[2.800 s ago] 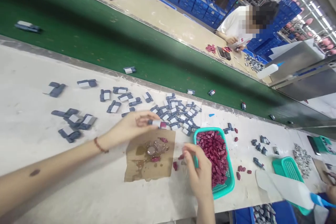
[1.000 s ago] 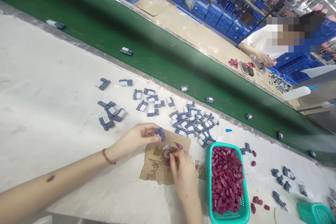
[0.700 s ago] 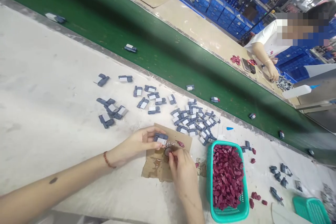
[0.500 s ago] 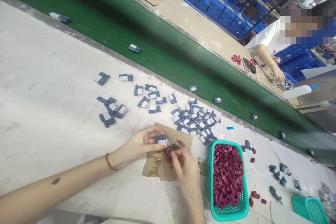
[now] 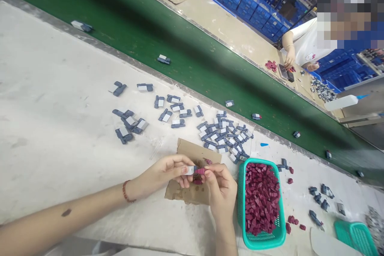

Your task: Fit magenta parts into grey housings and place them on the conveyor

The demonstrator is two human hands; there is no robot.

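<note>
Between the fingertips of my left hand (image 5: 171,172) is a small grey-and-white plastic part (image 5: 190,170). My right hand (image 5: 222,188) pinches a small dark red plastic piece (image 5: 200,171), held right against the end of the grey-and-white part; whether they are joined I cannot tell. Both hands are over a piece of brown cardboard (image 5: 186,196) with wet-looking stains, where another red piece (image 5: 198,181) lies. Just right of my right hand stands a green basket (image 5: 280,232) full of red pieces. Beyond the cardboard, many grey-and-white parts (image 5: 222,136) lie in a loose pile.
A green conveyor belt (image 5: 192,70) crosses diagonally, carrying spaced parts. Across it, a co-worker (image 5: 315,44) works at a bench with red pieces and a white bottle (image 5: 342,103). Several grey parts and a second green basket (image 5: 355,236) are at lower right.
My right hand has lifted a red piece from the cardboard to the grey-and-white part, which my left hand has turned and lowered. Belt parts moved right. The co-worker's hand shifted left.
</note>
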